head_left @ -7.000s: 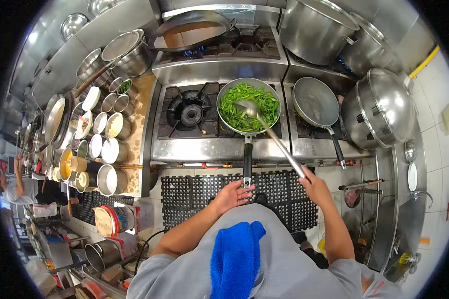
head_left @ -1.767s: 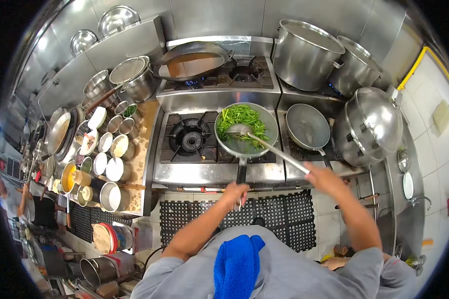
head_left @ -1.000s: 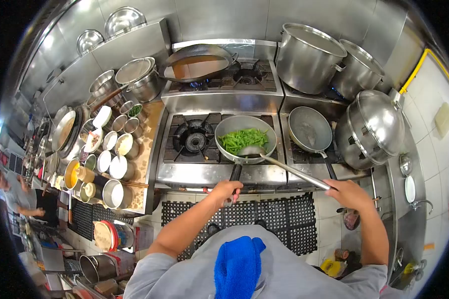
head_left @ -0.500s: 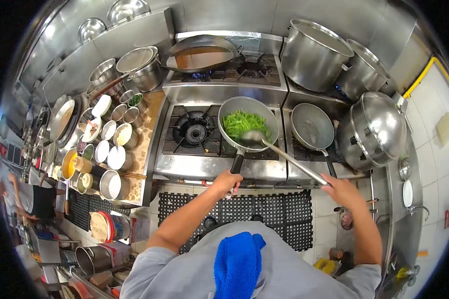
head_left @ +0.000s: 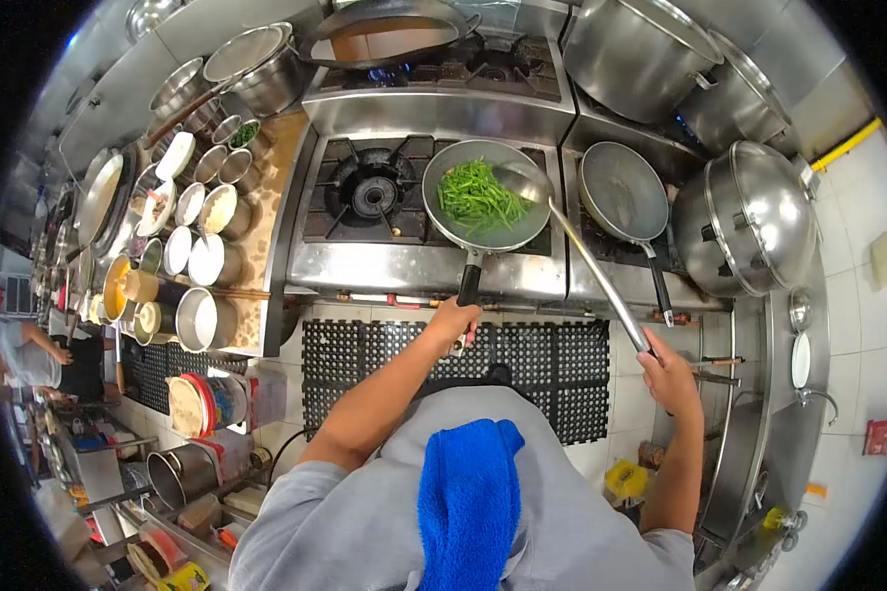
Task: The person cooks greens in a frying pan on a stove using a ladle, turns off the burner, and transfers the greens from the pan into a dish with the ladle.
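Observation:
My left hand [head_left: 455, 320] is closed round the black handle of a grey frying pan [head_left: 450, 233] on the front burner. Chopped green vegetables [head_left: 478, 194], long and thin, lie heaped in the pan. In my right hand [head_left: 668, 372] is the long handle of a metal ladle [head_left: 593, 259]. Its bowl sits at the right inner side of the pan, beside the greens. To the right, a second frying pan [head_left: 623, 192] rests on the stove with its handle toward me.
An open burner [head_left: 375, 195] is left of the pan. Behind, a wok [head_left: 384, 37] of brown liquid stands over a blue flame. Large pots [head_left: 641, 59] and a domed steel vessel [head_left: 749, 219] stand right. Steel containers [head_left: 207, 320] crowd the left counter. Another person [head_left: 32, 350] is at far left.
The ladle's bowl has moved from the near side of the greens to the pan's right side. My right hand has swung lower, and the whole view has tilted down.

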A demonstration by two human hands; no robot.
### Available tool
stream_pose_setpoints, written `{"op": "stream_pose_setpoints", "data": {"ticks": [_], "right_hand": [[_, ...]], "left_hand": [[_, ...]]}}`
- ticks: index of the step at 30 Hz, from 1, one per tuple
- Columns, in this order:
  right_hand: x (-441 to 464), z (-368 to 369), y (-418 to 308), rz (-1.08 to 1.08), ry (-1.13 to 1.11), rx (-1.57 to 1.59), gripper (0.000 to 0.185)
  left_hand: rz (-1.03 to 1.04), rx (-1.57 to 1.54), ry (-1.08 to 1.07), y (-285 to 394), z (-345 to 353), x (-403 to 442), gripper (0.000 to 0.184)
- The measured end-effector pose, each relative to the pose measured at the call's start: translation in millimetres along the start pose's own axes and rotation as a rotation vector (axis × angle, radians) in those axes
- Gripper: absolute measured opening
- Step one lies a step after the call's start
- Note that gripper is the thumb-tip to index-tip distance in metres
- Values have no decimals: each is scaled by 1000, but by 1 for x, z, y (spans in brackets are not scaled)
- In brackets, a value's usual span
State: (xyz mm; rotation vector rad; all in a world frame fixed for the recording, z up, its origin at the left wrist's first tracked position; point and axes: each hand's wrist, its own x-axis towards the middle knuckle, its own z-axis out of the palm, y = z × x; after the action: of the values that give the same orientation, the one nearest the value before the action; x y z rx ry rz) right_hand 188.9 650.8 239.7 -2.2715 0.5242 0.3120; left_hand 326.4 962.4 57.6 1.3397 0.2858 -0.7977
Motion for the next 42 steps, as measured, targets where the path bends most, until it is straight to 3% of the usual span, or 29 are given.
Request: {"op": "stream_pose_setpoints", "data": {"ticks": [5,7,12,19,25,32,35,37,42], "right_hand": [[0,12,3,62,1,121,44],[-6,10,3,123,-65,106,44],[-11,9,1,157,-196,216,45],[2,-20,-16,236,-462,281,47],[21,-31,-24,257,-545,220,45],[28,-25,-36,212,-457,176,44],[37,-26,-31,296,-512,187,43],[46,-25,-22,177,-504,-26,43],[43,-20,-28,175,-377,-8,44]], "left_hand": [[-37,-151,-91,-12,-2,5,23],[-50,-183,-2,-16,-2,3,26],[-128,-298,-72,-34,-8,2,29],[-105,-253,-71,-42,-1,-2,28],[-96,-167,36,-49,3,-3,28],[-90,-170,41,-52,2,-1,27],[-89,-181,31,-52,3,-1,26],[-79,-167,30,-55,4,-1,26],[-94,-186,25,-54,4,-1,26]]}}
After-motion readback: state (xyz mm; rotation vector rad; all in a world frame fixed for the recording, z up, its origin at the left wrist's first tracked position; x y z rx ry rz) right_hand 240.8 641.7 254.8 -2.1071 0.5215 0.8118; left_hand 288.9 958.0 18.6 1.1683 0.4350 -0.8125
